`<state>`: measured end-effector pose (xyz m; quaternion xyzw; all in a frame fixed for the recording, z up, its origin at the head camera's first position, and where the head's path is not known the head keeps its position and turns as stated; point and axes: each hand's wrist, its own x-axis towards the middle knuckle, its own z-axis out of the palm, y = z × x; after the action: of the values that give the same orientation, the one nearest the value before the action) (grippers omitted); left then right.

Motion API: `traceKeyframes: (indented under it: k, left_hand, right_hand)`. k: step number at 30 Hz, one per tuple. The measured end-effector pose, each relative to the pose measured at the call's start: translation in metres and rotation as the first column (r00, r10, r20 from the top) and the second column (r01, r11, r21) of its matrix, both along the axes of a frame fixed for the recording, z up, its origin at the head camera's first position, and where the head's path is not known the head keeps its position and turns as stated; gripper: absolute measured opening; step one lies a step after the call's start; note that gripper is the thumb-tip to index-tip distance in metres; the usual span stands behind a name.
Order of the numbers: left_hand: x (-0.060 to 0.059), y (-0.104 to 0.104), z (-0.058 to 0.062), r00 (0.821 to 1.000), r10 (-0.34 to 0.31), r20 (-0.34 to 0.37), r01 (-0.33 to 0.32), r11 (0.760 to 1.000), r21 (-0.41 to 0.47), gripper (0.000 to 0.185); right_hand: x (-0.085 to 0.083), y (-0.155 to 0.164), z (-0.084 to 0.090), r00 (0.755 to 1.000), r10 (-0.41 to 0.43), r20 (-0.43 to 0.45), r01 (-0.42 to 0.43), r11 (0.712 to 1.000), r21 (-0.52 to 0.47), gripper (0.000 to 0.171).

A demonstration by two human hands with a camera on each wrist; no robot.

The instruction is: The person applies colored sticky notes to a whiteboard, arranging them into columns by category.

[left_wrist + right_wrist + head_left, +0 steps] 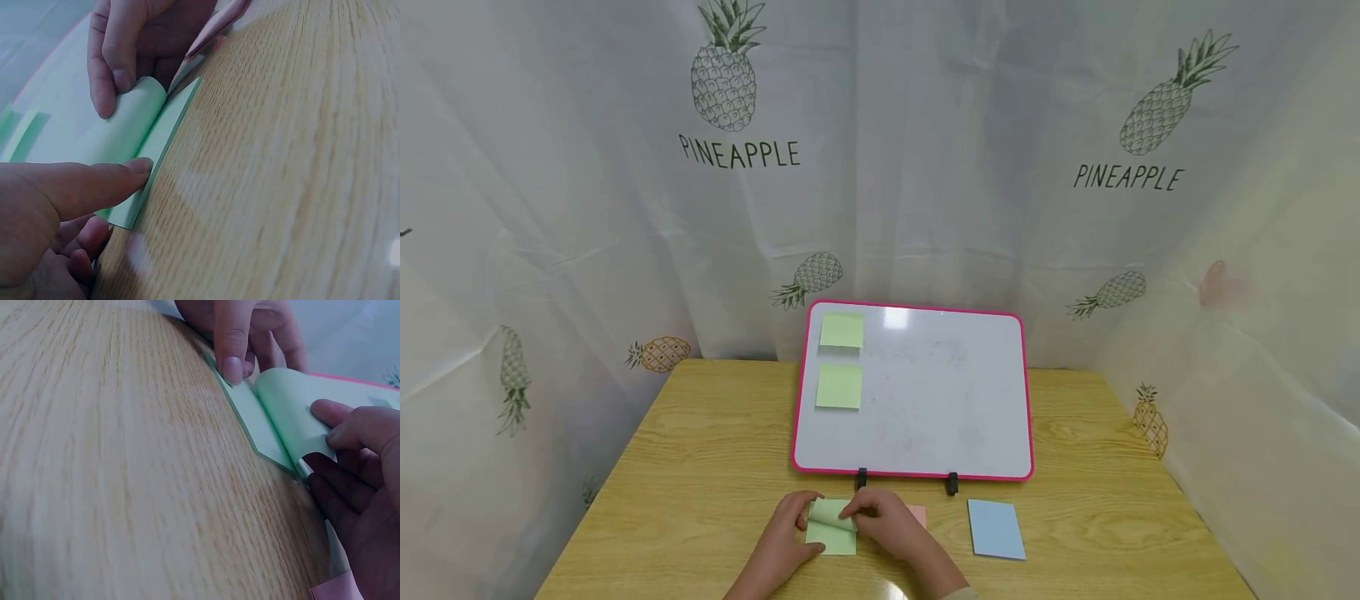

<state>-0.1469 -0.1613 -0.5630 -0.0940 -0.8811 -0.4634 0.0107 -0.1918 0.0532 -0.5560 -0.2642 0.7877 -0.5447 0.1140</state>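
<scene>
A pad of light green sticky notes [837, 543] lies on the table in front of the whiteboard. My left hand [784, 536] holds the pad at its left side, the thumb pressing on its top near the front edge, as the left wrist view shows. With thumb and fingers, my right hand [886, 523] pinches the top green sticky note [289, 400], which is rolled back off the pad in a curl. Part of a pink pad [919, 515] shows behind the right hand; the rest is hidden. To the right lies a blue sticky note pad [996, 530].
A pink-framed whiteboard [936, 400] stands tilted on black feet [952, 483] behind the hands. Two green notes stick to its left side, an upper note [842, 331] and a lower note [838, 387]. A pineapple-print curtain [925, 167] surrounds the wooden table [715, 450].
</scene>
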Motion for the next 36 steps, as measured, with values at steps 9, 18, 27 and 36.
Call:
traceKeyframes:
  k: [9,18,27,36]
  left_hand:
    - [-0.0012,0.0013,-0.0002,0.999,0.021,0.039,-0.022,0.999,0.027,0.073]
    - [-0.0020,-0.0009,0.0006,0.999,-0.012,0.040,0.011,0.999,0.035,0.059]
    - [-0.0038,-0.0026,-0.0007,0.998,-0.057,-0.020,0.057,0.998,0.002,0.047]
    - [-0.0044,-0.0035,0.0005,0.996,-0.077,0.044,0.077,0.997,-0.014,0.041]
  right_hand:
    - [-0.0018,0.0031,-0.0029,0.996,-0.057,0.067,0.061,0.997,-0.047,0.013]
    - [-0.0038,0.0016,-0.0007,0.996,-0.084,0.034,0.085,0.996,-0.013,0.023]
    - [-0.0086,-0.0004,-0.0055,0.990,-0.132,-0.058,0.133,0.991,0.022,0.021]
    - [-0.0082,-0.0043,0.0003,0.965,-0.257,0.040,0.258,0.966,0.000,0.021]
